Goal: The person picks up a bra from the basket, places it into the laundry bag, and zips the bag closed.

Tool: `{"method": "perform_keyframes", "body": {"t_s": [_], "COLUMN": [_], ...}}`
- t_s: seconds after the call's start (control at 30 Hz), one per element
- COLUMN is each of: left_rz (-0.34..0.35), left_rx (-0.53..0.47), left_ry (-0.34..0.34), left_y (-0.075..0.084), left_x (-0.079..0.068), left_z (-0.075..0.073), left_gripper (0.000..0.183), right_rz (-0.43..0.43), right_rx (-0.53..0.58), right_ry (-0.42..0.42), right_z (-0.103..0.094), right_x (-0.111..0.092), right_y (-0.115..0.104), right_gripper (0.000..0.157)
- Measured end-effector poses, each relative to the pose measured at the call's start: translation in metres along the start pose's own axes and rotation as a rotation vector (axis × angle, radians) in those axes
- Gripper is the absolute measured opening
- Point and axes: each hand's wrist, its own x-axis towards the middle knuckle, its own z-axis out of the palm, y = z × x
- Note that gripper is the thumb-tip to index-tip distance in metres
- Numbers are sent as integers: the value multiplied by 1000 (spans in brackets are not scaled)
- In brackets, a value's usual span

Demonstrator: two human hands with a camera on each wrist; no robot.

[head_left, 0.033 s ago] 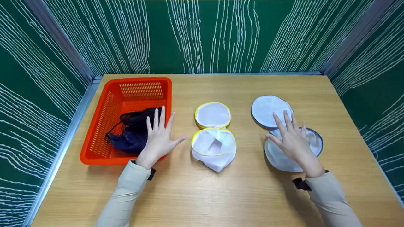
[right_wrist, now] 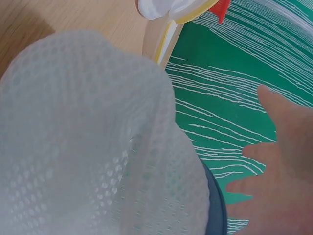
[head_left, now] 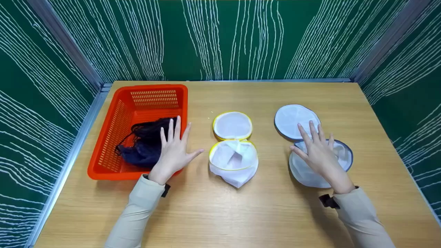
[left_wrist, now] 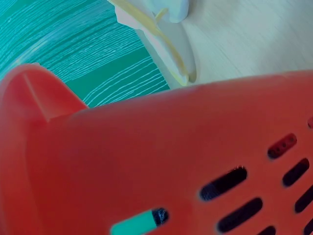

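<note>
My left hand (head_left: pixel 174 151), fingers spread straight, hovers over the right rim of an orange plastic basket (head_left: pixel 137 175) and holds nothing. Inside the basket lies a dark navy and black soft bundle (head_left: pixel 141 155) with black cords, partly hidden by that hand. Spread in the same way, my right hand (head_left: pixel 320 155) is above a white mesh bag with a dark blue rim (head_left: pixel 303 175); whether it touches is hard to tell. That bag's round lid (head_left: pixel 293 120) lies folded back behind it. In the right wrist view, the fingers (right_wrist: pixel 259 152) stand apart from the textured bag (right_wrist: pixel 88 132).
Between the hands is a white mesh bag with a yellow rim (head_left: pixel 237 177), its round lid (head_left: pixel 232 125) also folded back. Everything rests on a wooden table (head_left: pixel 227 220). Green panels with white lines (head_left: pixel 227 41) stand behind it and along both sides.
</note>
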Motion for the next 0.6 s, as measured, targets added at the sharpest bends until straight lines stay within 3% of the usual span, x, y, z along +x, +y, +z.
{"method": "perform_keyframes", "body": {"t_s": [0.4,0.6], "left_rz": [20,57], "left_rx": [19,-24], "left_ry": [1,32], "left_y": [0,3], "left_x": [-5,-7], "left_z": [-1,-4], "left_gripper": [83,77], "right_rz": [-42,-87], "right_rx": [36,151], "right_ry": [17,62], "right_z": [4,8], "right_x": [4,8], "right_y": [-9,-15], "right_gripper": [68,61]}}
